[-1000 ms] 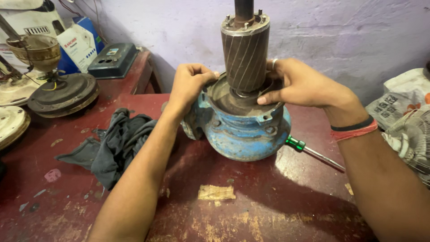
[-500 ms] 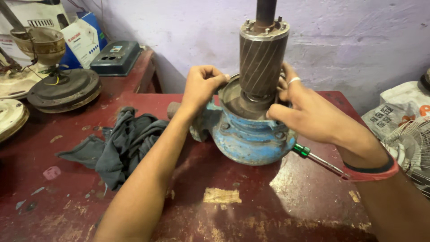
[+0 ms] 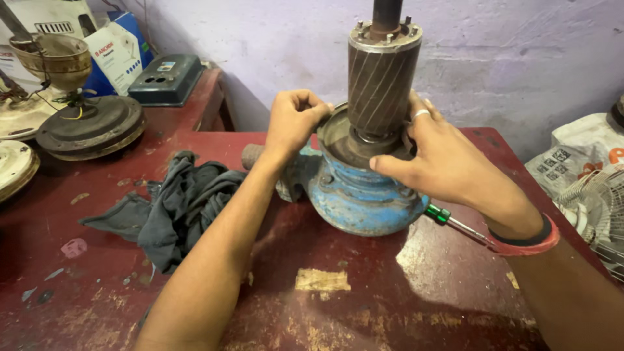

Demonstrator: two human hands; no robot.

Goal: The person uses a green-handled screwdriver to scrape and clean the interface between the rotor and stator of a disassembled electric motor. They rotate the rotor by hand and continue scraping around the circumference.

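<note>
A blue pump housing [image 3: 354, 195] stands on the red table [image 3: 390, 286]. A ribbed rotor [image 3: 382, 84] with a dark shaft rises upright out of its rusty top plate. My left hand [image 3: 294, 122] grips the left rim of that plate with curled fingers. On the right side, my right hand [image 3: 434, 161] wraps around the plate's rim next to the rotor's base, a ring on one finger and a red band at the wrist. A green-handled screwdriver [image 3: 448, 218] lies on the table behind my right wrist.
A dark grey rag [image 3: 175, 201] lies left of the housing. Fan parts [image 3: 84, 117], a brass cup, boxes and a dark switch box [image 3: 166, 78] sit at the back left. A fan grille [image 3: 601, 201] and bags are at the right edge.
The view has shifted a little, the housing now sitting more central. My left hand stays on the left rim; my right hand has slid lower around the right rim.
</note>
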